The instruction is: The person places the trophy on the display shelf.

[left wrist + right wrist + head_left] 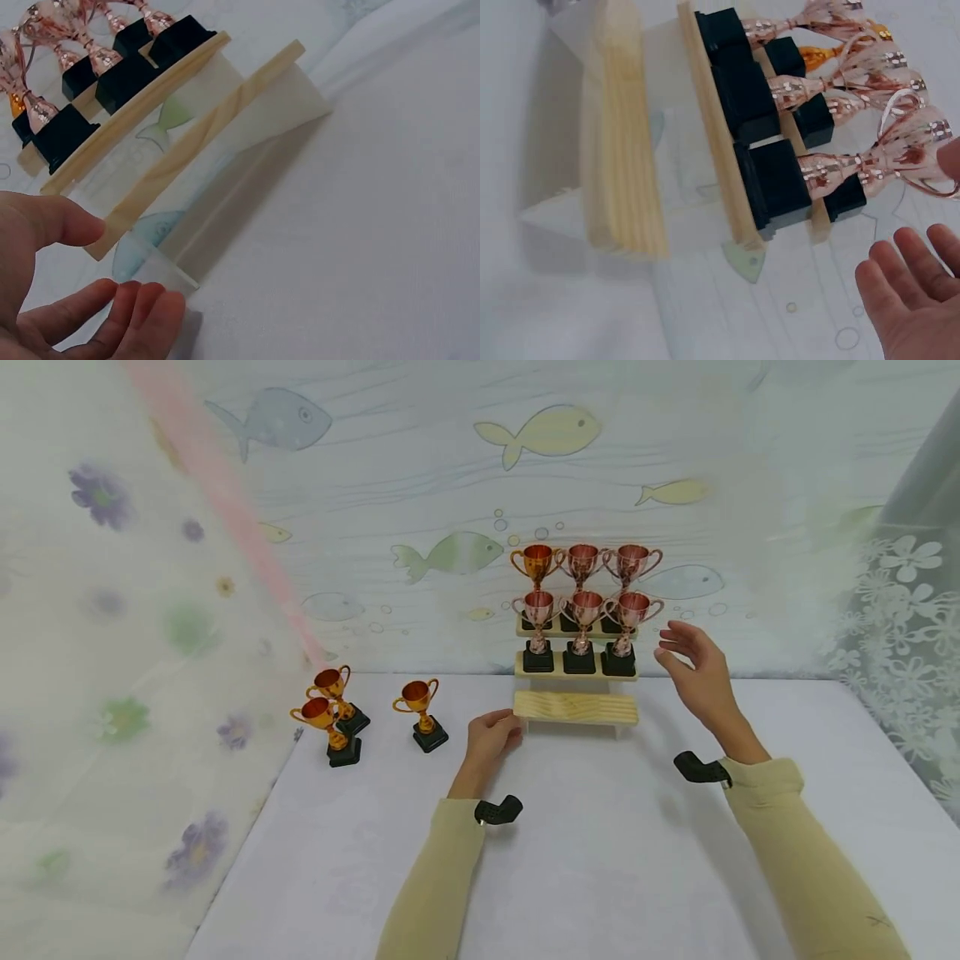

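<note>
A three-step display stand with pale wooden shelves and see-through side panels holds small trophy cups on black bases. My left hand (491, 742) is at the left end of the lowest shelf (576, 707); its thumb (79, 223) touches the board's corner, and the bent fingers lie below by the side panel (169, 271). To the right of the stand, my right hand (703, 675) is raised with fingers spread loosely, near a rose-gold trophy (628, 610) on the middle shelf. Three rose-gold trophies line that shelf. Behind them, the top shelf bears a gold trophy (537, 560) and two rose-gold ones.
Left on the white-covered table (585, 843) stand a gold trophy (420, 700) and, farther left, two more gold trophies close together, the front one (322, 720) overlapping the other. A fish-patterned curtain (420, 493) hangs right behind the stand; a flowered curtain (97, 693) flanks the left.
</note>
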A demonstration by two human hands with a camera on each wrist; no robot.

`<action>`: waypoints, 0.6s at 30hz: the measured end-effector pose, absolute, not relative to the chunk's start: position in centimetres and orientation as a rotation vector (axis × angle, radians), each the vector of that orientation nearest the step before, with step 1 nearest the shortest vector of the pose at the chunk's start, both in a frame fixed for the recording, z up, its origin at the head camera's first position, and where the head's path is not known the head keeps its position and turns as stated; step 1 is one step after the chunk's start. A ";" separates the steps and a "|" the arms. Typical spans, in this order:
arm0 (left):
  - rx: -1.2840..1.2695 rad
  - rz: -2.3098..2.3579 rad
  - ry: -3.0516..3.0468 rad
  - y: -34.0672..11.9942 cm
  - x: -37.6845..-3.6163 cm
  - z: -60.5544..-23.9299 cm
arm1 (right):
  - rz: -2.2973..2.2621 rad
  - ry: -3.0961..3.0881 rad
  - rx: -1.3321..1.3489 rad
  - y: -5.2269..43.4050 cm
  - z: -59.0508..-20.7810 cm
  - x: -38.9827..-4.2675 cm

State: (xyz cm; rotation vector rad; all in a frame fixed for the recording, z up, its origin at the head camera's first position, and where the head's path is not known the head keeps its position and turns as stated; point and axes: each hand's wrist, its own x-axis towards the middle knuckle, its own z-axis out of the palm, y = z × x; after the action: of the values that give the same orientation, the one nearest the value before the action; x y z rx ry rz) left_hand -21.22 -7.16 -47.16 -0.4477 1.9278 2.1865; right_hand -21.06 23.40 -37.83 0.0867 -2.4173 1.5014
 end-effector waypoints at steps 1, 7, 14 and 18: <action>-0.429 2.136 1.992 -7.3 -21.1 -47.2 | 1.476 -2.435 0.064 23.4 -38.1 -20.7; -0.259 1.864 2.309 -8.2 -20.1 -46.6 | 1.444 -2.485 -0.048 23.6 -40.8 -18.9; 0.053 1.696 2.414 -10.7 -17.8 -46.1 | 1.637 -2.526 -0.147 23.5 -44.4 -17.4; 0.134 1.663 2.439 -12.5 -16.6 -45.8 | 1.886 -2.450 -0.183 23.1 -45.6 -17.1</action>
State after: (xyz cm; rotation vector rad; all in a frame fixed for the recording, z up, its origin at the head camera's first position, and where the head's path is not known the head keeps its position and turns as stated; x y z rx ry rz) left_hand -16.60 -12.53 -45.85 0.1343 2.4390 1.6632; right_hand -17.13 23.05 -45.64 -0.1834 -2.4504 1.8863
